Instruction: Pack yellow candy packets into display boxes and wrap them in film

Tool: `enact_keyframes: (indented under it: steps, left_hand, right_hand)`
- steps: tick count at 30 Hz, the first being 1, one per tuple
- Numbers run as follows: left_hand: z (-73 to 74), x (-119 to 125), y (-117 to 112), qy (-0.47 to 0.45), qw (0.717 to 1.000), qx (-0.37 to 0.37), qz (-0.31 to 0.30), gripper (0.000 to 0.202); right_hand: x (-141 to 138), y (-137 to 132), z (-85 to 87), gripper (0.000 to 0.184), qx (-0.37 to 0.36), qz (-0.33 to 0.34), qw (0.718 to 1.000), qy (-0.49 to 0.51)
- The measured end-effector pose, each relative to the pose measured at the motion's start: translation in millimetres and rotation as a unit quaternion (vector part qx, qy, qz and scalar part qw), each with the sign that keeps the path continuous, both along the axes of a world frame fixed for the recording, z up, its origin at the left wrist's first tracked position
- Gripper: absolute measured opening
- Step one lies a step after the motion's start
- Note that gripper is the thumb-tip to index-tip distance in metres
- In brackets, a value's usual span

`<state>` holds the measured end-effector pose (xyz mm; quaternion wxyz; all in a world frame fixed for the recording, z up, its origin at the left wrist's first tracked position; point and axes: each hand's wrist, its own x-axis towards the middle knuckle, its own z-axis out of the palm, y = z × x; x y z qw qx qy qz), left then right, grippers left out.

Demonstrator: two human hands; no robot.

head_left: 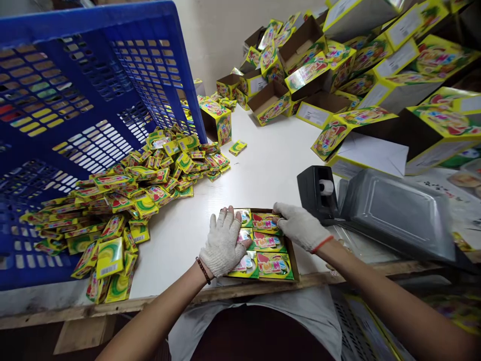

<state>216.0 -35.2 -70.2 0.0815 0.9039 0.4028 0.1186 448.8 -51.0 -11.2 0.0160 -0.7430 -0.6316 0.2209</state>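
Note:
A shallow open cardboard box [295, 260] at the table's front edge holds rows of small yellow-green packets [275, 265] printed "TWINS". My left hand [222, 243], in a white knit glove with bare fingertips, lies with fingers apart over the box's left side and its packets. At the far right corner, my right hand [303, 226], gloved the same way, has its fingers and thumb closed around the box's rim. Left of the box is a heap of loose packets [146, 190], spilling from a tipped blue plastic crate [190, 75].
Empty printed display boxes [274, 103] are piled at the back right. A black tape dispenser [314, 190] and a grey plastic scoop-like tray [398, 210] stand right of my hands. One single packet [238, 147] lies apart on the white table [263, 175].

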Motion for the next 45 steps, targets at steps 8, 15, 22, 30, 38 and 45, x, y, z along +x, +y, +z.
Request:
enact_keyframes:
  steps: [8,15,22,30,38,45]
  left_hand:
    - [-15.7,-40.0,32.5,-0.118,0.992,0.032,0.035,0.049]
    - [28.6,-91.4,130.6,0.132,0.948,0.053,0.284,0.028]
    - [38.7,-135.7,142.9,0.120,0.935,0.025,0.334,0.015]
    - [66.6,-111.0,75.0,-0.343,0.920,-0.117,0.147,0.016]
    - [41.9,-27.4,7.4,-0.393,0.902,-0.069,-0.164,0.033]
    - [34.1,-1.4,-8.4,-0.363,0.916,-0.093,-0.140,0.025]
  right_hand:
    - [-25.3,-4.8,-12.6,0.029,0.039,0.204,0.945,-0.254]
    - [-48.5,2.5,-33.5,0.035,-0.007,0.225,0.940,-0.256]
    - [-53.3,-9.7,-36.6,0.040,0.016,0.206,0.942,-0.266]
    - [-28.5,5.4,-4.2,0.029,-0.020,0.031,0.965,0.258]
    - [-19.5,-4.2,27.6,0.063,-0.127,-0.056,0.843,0.520]
    - [-16.8,-26.3,28.1,0.060,-0.035,-0.129,0.843,0.521]
